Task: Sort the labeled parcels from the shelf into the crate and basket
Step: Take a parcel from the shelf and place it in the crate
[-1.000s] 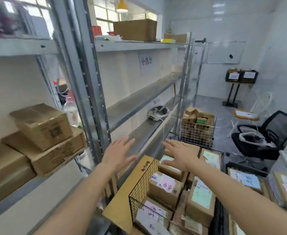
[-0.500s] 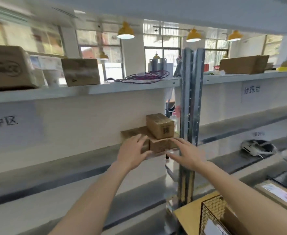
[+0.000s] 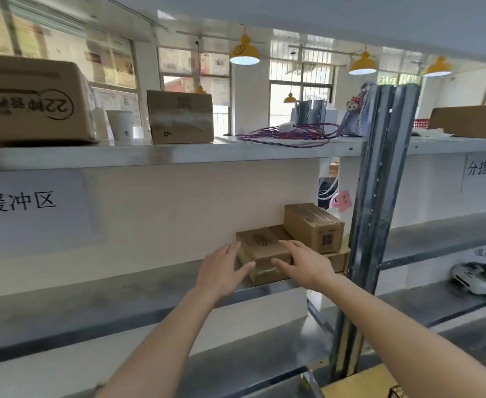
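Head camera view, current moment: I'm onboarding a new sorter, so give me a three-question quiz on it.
1. True or false: the box with the QR code rests on top of another box.
2. Which hand is on the left end of the front parcel? A) left hand B) right hand C) neither
3. Fill in: the tangled cable lies on the ____ shelf.

Key: 1 true; 2 A; 3 upper

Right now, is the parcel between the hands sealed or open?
Sealed: the parcel has its top flaps flat and closed, with tape along the front edge.
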Demonstrator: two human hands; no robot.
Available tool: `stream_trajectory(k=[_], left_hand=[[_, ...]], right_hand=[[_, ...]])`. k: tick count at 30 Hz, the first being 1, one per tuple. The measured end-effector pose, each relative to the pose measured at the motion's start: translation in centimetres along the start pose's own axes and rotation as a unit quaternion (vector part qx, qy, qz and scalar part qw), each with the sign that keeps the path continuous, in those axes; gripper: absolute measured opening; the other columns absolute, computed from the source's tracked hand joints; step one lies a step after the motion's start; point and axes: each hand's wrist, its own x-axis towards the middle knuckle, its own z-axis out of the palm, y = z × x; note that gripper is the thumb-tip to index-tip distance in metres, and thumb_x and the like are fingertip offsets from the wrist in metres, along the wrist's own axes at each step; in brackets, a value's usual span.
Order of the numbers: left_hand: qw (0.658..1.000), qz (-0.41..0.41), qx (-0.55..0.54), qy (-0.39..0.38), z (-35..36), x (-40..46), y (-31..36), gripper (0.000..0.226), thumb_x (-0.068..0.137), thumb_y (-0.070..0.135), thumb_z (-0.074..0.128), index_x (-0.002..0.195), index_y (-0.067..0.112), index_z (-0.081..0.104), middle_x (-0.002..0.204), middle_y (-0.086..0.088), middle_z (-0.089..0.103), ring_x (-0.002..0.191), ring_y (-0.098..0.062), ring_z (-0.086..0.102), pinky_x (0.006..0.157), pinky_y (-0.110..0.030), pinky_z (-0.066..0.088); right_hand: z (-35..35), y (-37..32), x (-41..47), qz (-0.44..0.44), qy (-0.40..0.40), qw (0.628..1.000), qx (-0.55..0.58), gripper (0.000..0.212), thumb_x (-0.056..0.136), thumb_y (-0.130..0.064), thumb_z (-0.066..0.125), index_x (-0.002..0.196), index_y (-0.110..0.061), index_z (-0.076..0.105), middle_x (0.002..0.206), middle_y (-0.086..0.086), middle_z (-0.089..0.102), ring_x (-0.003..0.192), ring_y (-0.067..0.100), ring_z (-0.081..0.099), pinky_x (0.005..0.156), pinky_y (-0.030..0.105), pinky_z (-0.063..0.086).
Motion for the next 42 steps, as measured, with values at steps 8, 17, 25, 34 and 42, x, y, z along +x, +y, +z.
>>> stream_trajectory(k=[8, 17, 25, 34, 42], left_hand=[[0.988, -0.052, -0.116, -0.082, 6.2, 6.9, -2.6, 0.075, 0.097, 0.072, 0.034, 0.15, 0.021, 0.042, 0.15, -0.005, 0.05, 0.135, -0.026, 0.049, 0.103, -0.035, 0.043], [0.889, -0.155, -0.416, -0.111, 8.5, 8.6, -3.4, 0.063, 0.099, 0.061, 0.048, 0.147, 0.02, 0.051, 0.146, -0.002, 0.056, 0.135, -0.023, 0.051, 0.097, -0.024, 0.036], [0.836, -0.18, -0.514, -0.067, 5.8, 4.6, -3.3, 0.06, 0.1, 0.048, 0.054, 0.15, 0.015, 0.045, 0.146, 0.006, 0.05, 0.138, -0.017, 0.046, 0.096, -0.018, 0.033], [0.79, -0.173, -0.588, 0.004, 0.4, -2.5, -0.1, 0.075, 0.084, 0.06, 0.071, 0.149, 0.053, 0.034, 0.147, 0.002, 0.052, 0.126, -0.024, 0.057, 0.102, -0.05, 0.053], [0.787, -0.165, -0.592, 0.063, -4.7, -7.9, 3.2, 0.132, 0.034, 0.072, 0.093, 0.147, 0.022, 0.045, 0.139, 0.002, 0.058, 0.122, -0.017, 0.06, 0.106, -0.042, 0.051]], right_hand=[[3.6, 1.2, 7.3, 0.064, -0.038, 0.997, -0.002, 0.068, 0.1, -0.065, 0.035, 0.157, -0.029, 0.03, 0.161, -0.002, 0.034, 0.137, 0.021, 0.048, 0.103, 0.042, 0.049], [5.3, 0.7, 9.4, 0.092, -0.021, 0.995, 0.045, 0.069, 0.098, -0.062, 0.045, 0.155, -0.025, 0.036, 0.159, 0.002, 0.038, 0.143, 0.021, 0.04, 0.114, 0.038, 0.038], [4.5, -2.5, 6.6, 0.068, 0.028, 0.989, 0.126, 0.063, 0.094, -0.048, 0.063, 0.151, -0.025, 0.045, 0.151, 0.005, 0.043, 0.134, 0.022, 0.049, 0.11, 0.035, 0.04], [1.5, -5.0, -1.2, 0.035, 0.039, 0.965, 0.257, 0.061, 0.095, -0.039, 0.066, 0.151, -0.029, 0.044, 0.146, 0.003, 0.042, 0.134, 0.022, 0.046, 0.114, 0.04, 0.039], [-1.7, -7.0, -8.6, -0.035, 0.007, 0.932, 0.36, 0.058, 0.099, -0.039, 0.06, 0.152, -0.044, 0.036, 0.156, -0.006, 0.039, 0.141, 0.013, 0.041, 0.115, 0.045, 0.041]])
